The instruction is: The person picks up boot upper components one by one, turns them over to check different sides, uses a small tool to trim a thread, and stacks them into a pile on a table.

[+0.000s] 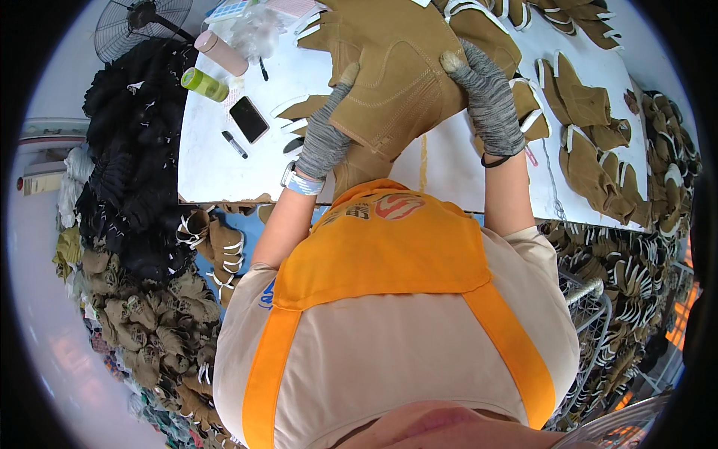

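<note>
Between both hands a brown leather work glove (392, 78) with pale stitching is spread above the white table. My left hand (331, 126), in a grey knit glove with the fingertips bare, grips its left edge, thumb on top. On the right edge my right hand (485, 95), gloved the same way, pinches it with the thumb on the near face. The fingers of both hands are mostly hidden behind the leather. Beneath it lie more brown gloves with white edging, one brown glove (305, 108) showing at the left and another (527, 106) by my right wrist.
The white table (207, 174) holds a phone (249, 119), a marker (234, 145), a green-lidded jar (205, 84) and a pink bottle (221, 53). Brown gloves (594, 174) lie at the right. A black pile (134, 157) stands left, near a fan (143, 19).
</note>
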The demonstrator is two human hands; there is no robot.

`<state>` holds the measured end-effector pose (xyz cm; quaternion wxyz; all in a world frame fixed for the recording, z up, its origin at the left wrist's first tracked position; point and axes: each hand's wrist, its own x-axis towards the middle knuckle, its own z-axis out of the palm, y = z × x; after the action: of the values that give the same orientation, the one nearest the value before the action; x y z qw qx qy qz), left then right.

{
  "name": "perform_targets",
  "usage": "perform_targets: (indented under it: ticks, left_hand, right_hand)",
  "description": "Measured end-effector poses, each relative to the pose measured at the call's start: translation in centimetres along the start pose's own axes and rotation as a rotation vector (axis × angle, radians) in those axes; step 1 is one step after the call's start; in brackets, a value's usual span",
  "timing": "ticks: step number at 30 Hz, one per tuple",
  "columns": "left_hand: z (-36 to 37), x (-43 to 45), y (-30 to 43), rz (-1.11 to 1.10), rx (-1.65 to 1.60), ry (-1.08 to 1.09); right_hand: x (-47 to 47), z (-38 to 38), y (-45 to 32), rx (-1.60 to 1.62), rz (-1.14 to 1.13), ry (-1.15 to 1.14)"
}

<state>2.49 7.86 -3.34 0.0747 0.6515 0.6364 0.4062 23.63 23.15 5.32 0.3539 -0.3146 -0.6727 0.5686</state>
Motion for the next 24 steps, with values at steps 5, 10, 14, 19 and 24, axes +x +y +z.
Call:
perform_targets:
  ticks: [5, 10, 14, 19, 24]
  left_hand:
    - [-0.9, 0.2, 0.5, -0.304, -0.382, 0.108]
    - [-1.5, 0.5, 2.7, -0.32, -0.562, 0.345]
    - [-2.5, -0.3, 3.9, -0.499, -0.438, 0.387]
    - [-2.5, 0.2, 4.0, -0.607, -1.081, 0.156]
    - [-3.0, 1.1, 6.0, -0.669, -1.477, -0.004]
  right_hand:
    - [0.2, 0.8, 0.8, 0.17, 0.06, 0.035]
    - [0.4, 1.2, 1.6, 0.405, -0.007, 0.148]
    - [0.3, 0.6, 1.6, 0.207, -0.051, 0.261]
    - [0.1, 0.3, 1.4, 0.091, -0.121, 0.231]
    - [0.6, 1.1, 0.9, -0.03, -0.186, 0.173]
